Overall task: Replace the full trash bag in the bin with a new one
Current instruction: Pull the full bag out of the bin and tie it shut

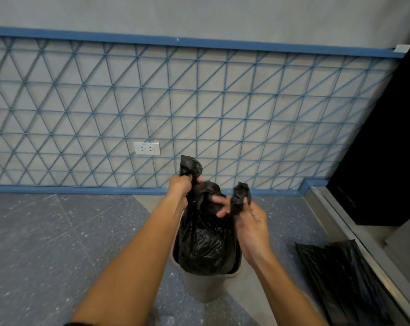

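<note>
A full black trash bag (206,243) stands in a small grey bin (204,285) on the floor, bulging well above the rim. My left hand (179,190) grips one gathered ear of the bag's top, which sticks up above my fist. My right hand (244,212) pinches the other twisted ear of the bag, its fingers reaching in towards the bag's neck. A flat folded black bag (340,276) lies on the floor to the right of the bin.
A grey wall with a blue lattice (199,109) and a white double socket (147,148) stands right behind the bin. A dark cabinet (387,149) and a metal door track (354,243) run along the right. Speckled grey floor (58,243) spreads out to the left.
</note>
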Available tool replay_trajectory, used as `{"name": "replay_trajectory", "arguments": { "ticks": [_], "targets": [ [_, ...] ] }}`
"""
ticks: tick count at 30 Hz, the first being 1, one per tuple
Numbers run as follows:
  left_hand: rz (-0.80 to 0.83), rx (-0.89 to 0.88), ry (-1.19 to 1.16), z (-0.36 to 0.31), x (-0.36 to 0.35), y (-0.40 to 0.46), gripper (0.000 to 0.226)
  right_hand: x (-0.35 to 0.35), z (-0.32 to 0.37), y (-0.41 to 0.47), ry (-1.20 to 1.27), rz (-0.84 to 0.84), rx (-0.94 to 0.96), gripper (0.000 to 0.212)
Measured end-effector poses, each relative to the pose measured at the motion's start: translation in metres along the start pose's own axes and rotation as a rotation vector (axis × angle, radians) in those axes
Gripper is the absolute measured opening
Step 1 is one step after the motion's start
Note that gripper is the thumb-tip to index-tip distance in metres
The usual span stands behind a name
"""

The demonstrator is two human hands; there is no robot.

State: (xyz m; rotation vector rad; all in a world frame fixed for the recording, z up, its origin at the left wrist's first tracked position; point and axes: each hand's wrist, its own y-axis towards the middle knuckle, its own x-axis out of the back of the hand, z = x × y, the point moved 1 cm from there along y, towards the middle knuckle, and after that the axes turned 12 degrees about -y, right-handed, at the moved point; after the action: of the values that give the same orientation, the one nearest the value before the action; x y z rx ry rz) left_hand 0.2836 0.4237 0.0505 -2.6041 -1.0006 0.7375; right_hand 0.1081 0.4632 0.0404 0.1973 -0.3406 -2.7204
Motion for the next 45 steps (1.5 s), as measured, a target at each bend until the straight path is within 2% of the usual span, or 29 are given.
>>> {"name": "replay_trajectory", "arguments": {
  "ticks": [3,6,9,11,13,15,17,19,21,23,25,28,29,32,33,34,36,37,39,41,43,45],
  "targets": [
    [-0.068,0.008,-0.027,-0.009,0.012,0.012,0.03,0.029,0.007,-0.026,0.167,-0.092,-0.079,0.063],
    [-0.115,-0.005,-0.053,-0.016,0.023,0.03,0.024,0.05,0.006,-0.053,0.205,-0.117,-0.169,0.039],
    [-0.094,-0.047,-0.014,-0.014,0.015,0.032,0.027,0.055,0.004,-0.062,0.208,-0.108,-0.222,0.051],
    [-0.056,-0.089,-0.055,-0.012,0.01,0.025,0.026,0.054,0.012,-0.057,0.24,-0.123,-0.233,0.05],
    [0.037,-0.109,-0.15,-0.014,0.009,0.017,0.025,0.053,0.019,-0.047,0.282,-0.149,-0.218,0.037],
    [0.193,-0.072,-0.242,-0.014,0.018,0.011,0.036,0.052,0.021,-0.034,0.409,-0.169,-0.23,0.022],
    [0.376,0.0,-0.306,-0.005,0.035,0.006,0.05,0.049,0.023,-0.02,0.5,-0.164,-0.26,0.028],
    [0.538,0.098,-0.229,0.017,0.053,-0.002,0.056,0.046,0.026,-0.003,0.525,-0.15,-0.293,0.037],
    [0.586,0.164,0.044,0.043,0.061,-0.011,0.044,0.038,0.031,0.011,0.49,-0.118,-0.303,0.039],
    [0.598,0.199,0.137,0.061,0.058,-0.016,0.029,0.032,0.035,0.023,0.463,-0.053,-0.281,0.047],
    [0.55,0.122,0.058,0.067,0.048,-0.014,0.022,0.033,0.038,0.028,0.436,-0.042,-0.248,0.049],
    [0.429,-0.049,-0.128,0.061,0.037,-0.013,0.015,0.054,0.026,0.022,0.45,-0.087,-0.199,0.028],
    [0.393,-0.095,-0.163,0.059,0.035,-0.013,0.013,0.061,0.017,0.016,0.439,-0.084,-0.188,0.036],
    [0.312,-0.165,-0.175,0.049,0.033,-0.016,0.012,0.065,-0.013,-0.013,0.09,-0.046,-0.281,0.11],
    [0.303,-0.176,-0.175,0.048,0.032,-0.016,0.013,0.059,-0.021,-0.021,-0.051,-0.006,-0.284,0.12],
    [0.305,-0.185,-0.179,0.046,0.029,-0.019,0.013,0.05,-0.026,-0.025,-0.164,0.052,-0.265,0.114],
    [0.321,-0.21,-0.18,0.042,0.018,-0.025,0.013,0.029,-0.027,-0.015,-0.289,0.095,-0.18,0.072],
    [0.333,-0.222,-0.177,0.04,0.012,-0.027,0.013,0.021,-0.023,-0.005,-0.322,0.061,-0.141,0.055],
    [0.36,-0.221,-0.211,0.036,0.005,-0.031,0.013,0.011,-0.012,0.019,-0.306,-0.078,-0.043,0.036],
    [0.376,-0.17,-0.29,0.028,0.001,-0.035,0.02,0.005,0.001,0.04,-0.275,-0.138,0.022,0.02],
    [0.387,-0.096,-0.364,0.017,-0.002,-0.037,0.025,0.0,0.005,0.052,-0.311,-0.166,0.028,0.028],
    [0.375,-0.112,-0.372,0.006,-0.007,-0.036,0.024,-0.003,0.012,0.058,-0.288,-0.189,0.03,0.037]
  ]
}}
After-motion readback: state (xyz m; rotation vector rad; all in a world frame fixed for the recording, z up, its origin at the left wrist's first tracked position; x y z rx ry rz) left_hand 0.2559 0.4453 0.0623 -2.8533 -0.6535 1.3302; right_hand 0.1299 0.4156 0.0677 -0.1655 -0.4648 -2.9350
